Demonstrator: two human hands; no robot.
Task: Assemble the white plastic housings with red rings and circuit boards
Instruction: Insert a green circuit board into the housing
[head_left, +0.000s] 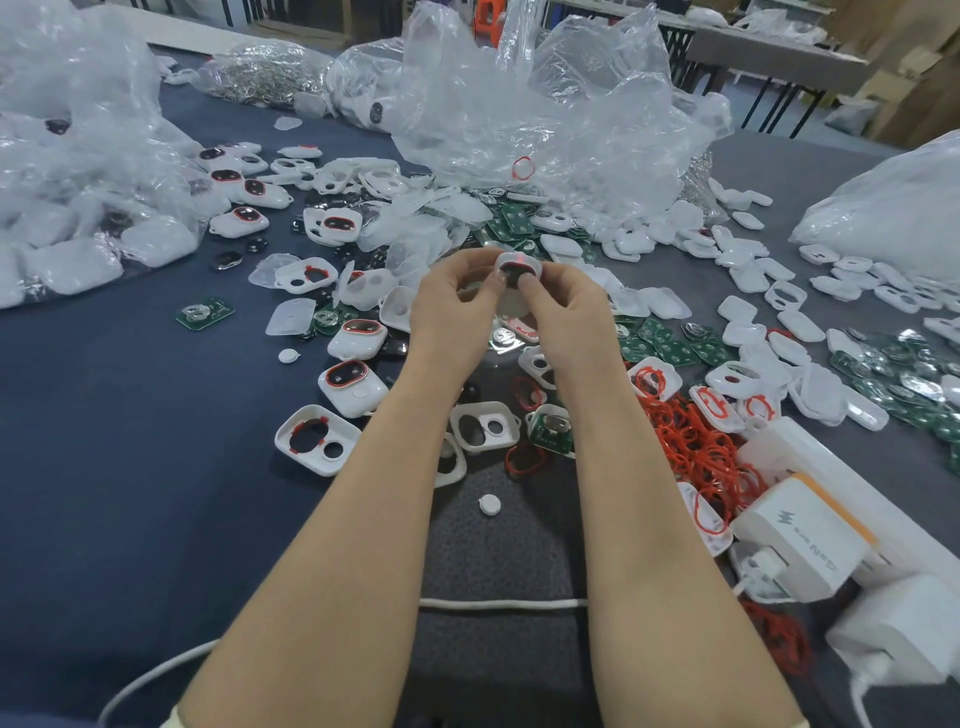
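Both hands are raised over the middle of the table and hold one white housing (519, 266) between them; a red ring and a dark insert show in its opening. My left hand (453, 306) grips its left side and my right hand (563, 306) pinches its right side, thumb on the dark insert. Loose red rings (691, 441) lie in a heap to the right. Green circuit boards (660, 345) are scattered right of my hands, and one board (203, 313) lies alone at the left. Empty white housings (318, 439) and finished ones (351, 387) sit below my left hand.
Crumpled clear plastic bags (545, 104) with parts stand at the back, left and far right. A white power strip with chargers (810, 530) sits at the right front, its white cable (498, 604) crossing under my forearms. A dark cloth (130, 467) covers the table.
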